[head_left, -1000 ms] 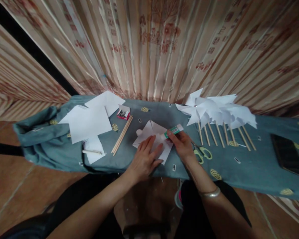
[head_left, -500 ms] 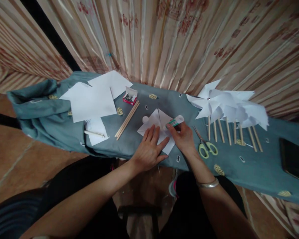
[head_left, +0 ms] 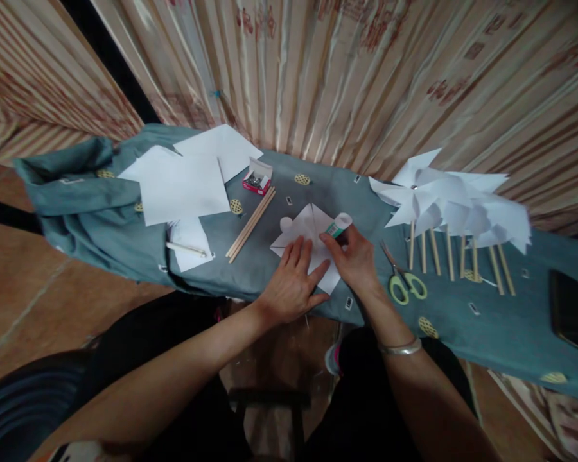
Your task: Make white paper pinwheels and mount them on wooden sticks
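Note:
A white paper square (head_left: 304, 232) with cut corners lies on the teal cloth (head_left: 250, 269) in front of me. My left hand (head_left: 293, 282) rests flat on its near part, fingers spread. My right hand (head_left: 355, 256) is closed round a white and green glue stick (head_left: 338, 225), whose tip touches the middle of the paper. A small white paper disc (head_left: 286, 224) lies at the paper's left corner.
Green-handled scissors (head_left: 402, 277) lie right of my hand. Several finished white pinwheels on wooden sticks (head_left: 455, 208) lie farther right, then a dark phone (head_left: 574, 311). To the left are loose wooden sticks (head_left: 251, 222), a red pin box (head_left: 257, 181) and white paper sheets (head_left: 183, 183). A curtain hangs behind.
The view has shifted a little. My right hand has tilted the glue stick more upright over the paper's middle. My left hand stays flat on the paper.

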Motion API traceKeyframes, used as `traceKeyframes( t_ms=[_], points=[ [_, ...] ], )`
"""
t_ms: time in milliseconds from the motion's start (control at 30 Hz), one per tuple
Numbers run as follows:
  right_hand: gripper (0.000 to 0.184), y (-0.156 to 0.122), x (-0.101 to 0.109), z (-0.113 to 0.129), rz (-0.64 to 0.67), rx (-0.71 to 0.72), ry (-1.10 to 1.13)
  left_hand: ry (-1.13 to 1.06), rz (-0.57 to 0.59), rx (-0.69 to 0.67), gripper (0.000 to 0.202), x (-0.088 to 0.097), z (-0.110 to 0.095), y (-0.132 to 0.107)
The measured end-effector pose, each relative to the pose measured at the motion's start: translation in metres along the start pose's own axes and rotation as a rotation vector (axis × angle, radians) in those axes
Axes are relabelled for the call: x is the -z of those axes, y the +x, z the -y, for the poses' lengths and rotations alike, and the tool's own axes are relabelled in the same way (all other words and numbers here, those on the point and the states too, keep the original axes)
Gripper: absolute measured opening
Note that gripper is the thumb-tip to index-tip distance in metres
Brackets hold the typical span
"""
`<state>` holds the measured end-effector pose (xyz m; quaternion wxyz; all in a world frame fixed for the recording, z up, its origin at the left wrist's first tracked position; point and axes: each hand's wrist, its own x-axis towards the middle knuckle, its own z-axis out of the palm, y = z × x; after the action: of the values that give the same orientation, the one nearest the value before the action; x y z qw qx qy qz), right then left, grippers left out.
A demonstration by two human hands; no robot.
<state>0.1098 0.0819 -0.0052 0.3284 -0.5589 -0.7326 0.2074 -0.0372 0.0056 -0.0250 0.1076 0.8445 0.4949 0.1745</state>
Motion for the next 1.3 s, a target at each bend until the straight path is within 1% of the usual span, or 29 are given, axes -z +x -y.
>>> traceKeyframes(
  t_ms=[300,500,700,900,1300],
  points=[
    [0.037,0.002,-0.006,0.003,0.002,0.014,0.004,-0.002,0.018,0.001,0.068,0.003,-0.001,0.0],
    [0.036,0.001,-0.007,0.004,0.008,0.011,-0.008,-0.009,0.005,0.005,0.07,0.003,-0.001,0.0],
    [0.031,0.0,-0.007,0.006,0.033,0.028,-0.029,-0.013,-0.005,-0.001,0.068,0.001,0.0,0.0],
    [0.031,0.0,-0.007,0.008,0.045,0.05,-0.063,-0.015,-0.002,0.0,0.067,0.003,-0.001,0.001],
    [0.032,-0.002,-0.004,0.012,0.106,0.089,-0.057,-0.033,-0.01,-0.001,0.064,0.003,0.0,0.0]
  ],
)
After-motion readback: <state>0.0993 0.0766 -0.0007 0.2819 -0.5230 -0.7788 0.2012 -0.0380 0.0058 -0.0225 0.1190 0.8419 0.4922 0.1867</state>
